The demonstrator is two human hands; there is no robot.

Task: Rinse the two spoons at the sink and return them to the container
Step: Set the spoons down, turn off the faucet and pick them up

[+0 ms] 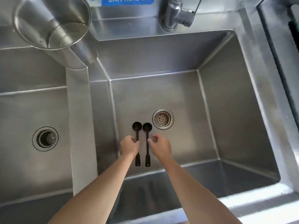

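Two dark long-handled spoons lie side by side on the floor of the right sink basin, bowls pointing away from me. My left hand is curled over the middle of the left spoon, covering part of its handle. The fingertips of my right hand touch the handle of the right spoon, with the fingers loosely apart. The steel container stands at the back on the divider between the two basins, with nothing showing inside it.
The faucet stands at the back of the right basin with no water running. A strainer drain lies just right of the spoon bowls. The left basin has its own drain. A dark edge borders the sink on the right.
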